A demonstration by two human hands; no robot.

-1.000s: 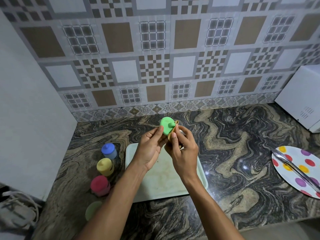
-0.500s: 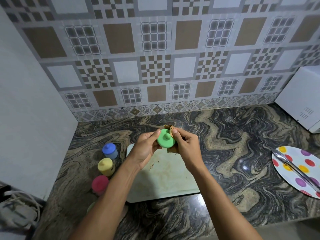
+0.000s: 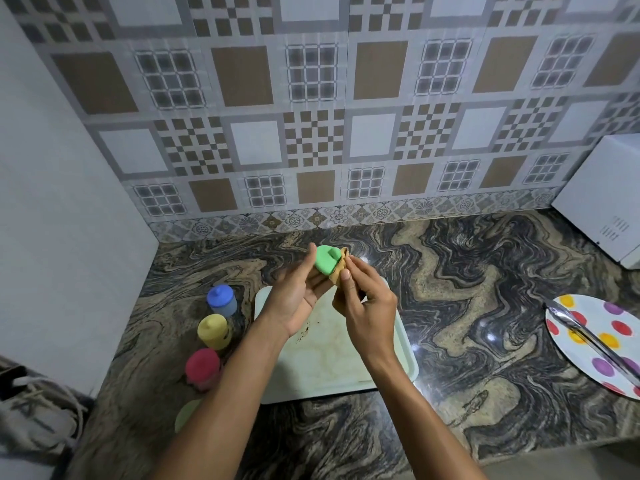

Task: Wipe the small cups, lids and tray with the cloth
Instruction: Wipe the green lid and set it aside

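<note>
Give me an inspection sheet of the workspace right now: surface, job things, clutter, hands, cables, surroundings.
Surface: dark swirled marble countertop, glossy, with glare spots.
Job's things: green plastic lid held above the pale green rectangular tray, which is stained; tan cloth against the lid; blue-lidded cup, yellow-lidded cup and pink-lidded cup in a row left of the tray; lidless pale green cup nearest, partly hidden by the forearm.
Clutter: white polka-dot plate bearing metal tongs, right.
Hands: left hand holds the lid; right hand pinches the cloth.
Cables: pale cords on a grey bundle, lower left; kind unclear.
Surroundings: patterned tile backsplash; white appliance, right; plain white wall, left.
</note>
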